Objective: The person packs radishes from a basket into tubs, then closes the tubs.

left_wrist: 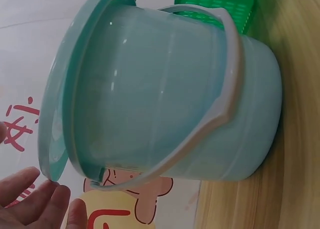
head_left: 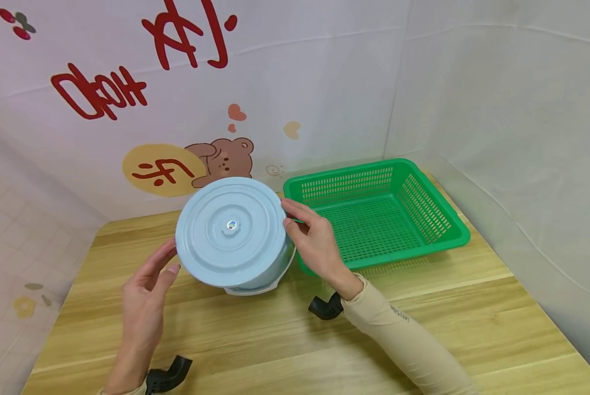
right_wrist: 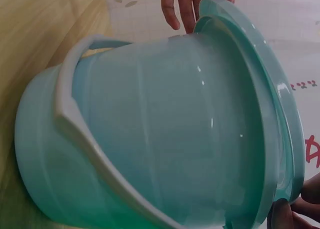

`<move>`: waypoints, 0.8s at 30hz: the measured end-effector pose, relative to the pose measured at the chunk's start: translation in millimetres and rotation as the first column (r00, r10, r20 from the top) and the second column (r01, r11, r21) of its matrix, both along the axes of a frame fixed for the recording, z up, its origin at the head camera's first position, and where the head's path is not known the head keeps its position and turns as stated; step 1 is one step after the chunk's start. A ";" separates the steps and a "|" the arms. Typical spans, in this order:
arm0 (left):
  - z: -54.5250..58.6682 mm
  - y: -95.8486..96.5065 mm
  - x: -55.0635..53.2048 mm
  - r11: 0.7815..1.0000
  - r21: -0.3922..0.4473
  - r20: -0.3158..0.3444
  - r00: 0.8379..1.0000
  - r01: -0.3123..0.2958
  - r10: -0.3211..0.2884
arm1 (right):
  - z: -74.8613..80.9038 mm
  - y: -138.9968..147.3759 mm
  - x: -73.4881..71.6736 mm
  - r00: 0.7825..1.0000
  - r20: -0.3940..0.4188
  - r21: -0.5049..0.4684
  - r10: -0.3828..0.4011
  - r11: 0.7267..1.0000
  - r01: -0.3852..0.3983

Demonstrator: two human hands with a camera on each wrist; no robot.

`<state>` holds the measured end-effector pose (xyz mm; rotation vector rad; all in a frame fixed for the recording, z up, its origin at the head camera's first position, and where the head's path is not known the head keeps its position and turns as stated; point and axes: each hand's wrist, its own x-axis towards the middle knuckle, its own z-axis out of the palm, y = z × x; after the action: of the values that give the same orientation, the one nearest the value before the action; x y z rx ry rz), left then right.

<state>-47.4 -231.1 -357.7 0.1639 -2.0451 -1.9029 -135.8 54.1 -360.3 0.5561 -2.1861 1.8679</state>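
A round light blue lid (head_left: pixel 211 249) lies tilted over a light blue bucket (left_wrist: pixel 150 89) that stands on the table. At the lid's right edge, my right hand (head_left: pixel 317 241) pinches the rim between thumb and fingers. My left hand (head_left: pixel 147 296) is at the opposite edge, its fingertips touching the rim and its thumb apart from it. In the left wrist view a gap shows between the lid's near side and the bucket's lip. A pale bucket handle (right_wrist: pixel 95 149) hangs down along the front of the bucket.
A green mesh basket (head_left: pixel 389 258) sits on the wooden table (head_left: pixel 275 351), right behind my right hand and beside the bucket. A white printed cloth wall (head_left: pixel 324 93) rises behind the table's back edge. Black wrist mounts (head_left: pixel 169 376) stick out from both wrists.
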 end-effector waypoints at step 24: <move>-20.1 6.6 -12.4 0.898 -0.408 0.101 0.986 0.162 -0.132 | -12.0 9.2 -11.1 1.000 0.024 0.204 -0.018 0.979 0.013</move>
<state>-59.8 -224.5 -377.9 -0.0323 -2.5204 -1.5061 -146.9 63.2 -372.3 0.5515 -2.4085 1.6627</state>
